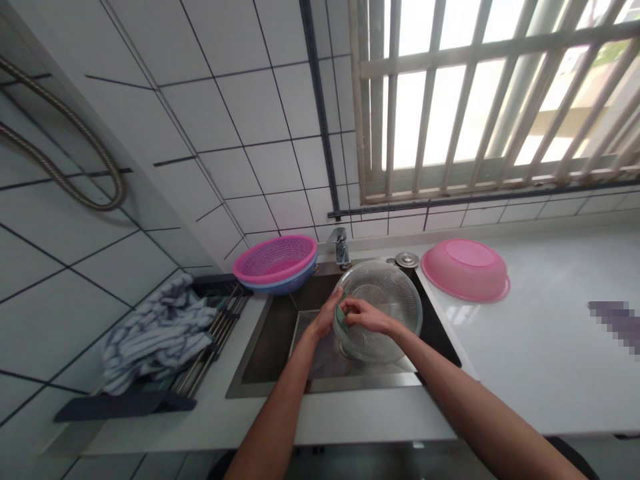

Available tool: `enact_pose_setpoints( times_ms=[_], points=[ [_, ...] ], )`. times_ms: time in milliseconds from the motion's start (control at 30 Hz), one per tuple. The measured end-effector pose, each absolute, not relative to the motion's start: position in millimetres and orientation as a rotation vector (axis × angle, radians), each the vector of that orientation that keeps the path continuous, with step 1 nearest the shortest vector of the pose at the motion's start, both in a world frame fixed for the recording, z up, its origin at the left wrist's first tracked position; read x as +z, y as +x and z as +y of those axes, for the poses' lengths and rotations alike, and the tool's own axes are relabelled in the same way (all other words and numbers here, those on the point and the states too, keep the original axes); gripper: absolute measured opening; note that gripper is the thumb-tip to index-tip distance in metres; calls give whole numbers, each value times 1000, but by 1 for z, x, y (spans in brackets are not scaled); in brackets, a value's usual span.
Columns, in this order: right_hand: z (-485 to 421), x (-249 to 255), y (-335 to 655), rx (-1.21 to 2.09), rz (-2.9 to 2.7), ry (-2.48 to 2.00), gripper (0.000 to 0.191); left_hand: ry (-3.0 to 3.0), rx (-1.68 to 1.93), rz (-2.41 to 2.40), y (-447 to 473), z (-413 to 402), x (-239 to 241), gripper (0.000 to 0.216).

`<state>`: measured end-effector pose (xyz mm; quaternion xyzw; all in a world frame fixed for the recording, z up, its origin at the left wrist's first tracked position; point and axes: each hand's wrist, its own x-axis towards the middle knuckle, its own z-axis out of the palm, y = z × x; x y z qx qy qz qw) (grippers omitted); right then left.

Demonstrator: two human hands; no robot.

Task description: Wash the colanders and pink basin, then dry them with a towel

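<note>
A clear ribbed glass bowl [387, 300] is tilted over the steel sink [273, 333]. My left hand [327, 317] grips the bowl's near left rim, fingers curled on it. My right hand [363, 313] is closed on a small green sponge [341, 315] and presses it against the bowl just beside the left hand. Both forearms reach in from the bottom of the view.
A pink colander nested in a blue basin [276, 263] stands behind the sink at left. The tap [342, 247] is at the back, an upturned pink basin [466, 269] lies on the white counter [540, 347] at right. A striped cloth [155, 330] lies on a drying rack at left.
</note>
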<state>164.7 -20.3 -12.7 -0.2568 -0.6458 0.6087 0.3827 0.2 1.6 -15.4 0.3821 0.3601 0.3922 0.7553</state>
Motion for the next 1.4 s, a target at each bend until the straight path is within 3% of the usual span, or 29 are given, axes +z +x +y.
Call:
enact_pose_setpoints(
  times_ms=[233, 433, 600, 733, 1033, 1267, 1400],
  points=[
    [-2, -7, 188, 1443, -1074, -788, 38, 894, 870, 833, 2, 0, -13, 55],
    [3, -9, 195, 1493, -906, -812, 55, 858, 897, 879, -5, 5, -9, 56],
    [8, -12, 200, 1290, -973, -908, 36, 857, 895, 823, -7, 3, -3, 56],
    [10, -8, 207, 1246, -1031, -731, 21, 857, 915, 826, -10, 4, -1, 57],
    [4, 6, 214, 1422, -892, -564, 50, 847, 921, 809, -12, 6, -4, 57],
    [-10, 31, 228, 1358, -1253, -608, 31, 844, 909, 810, -13, 7, -7, 62],
    [-10, 40, 232, 1298, -1199, -584, 31, 848, 897, 801, -12, 7, -7, 61]
  ],
)
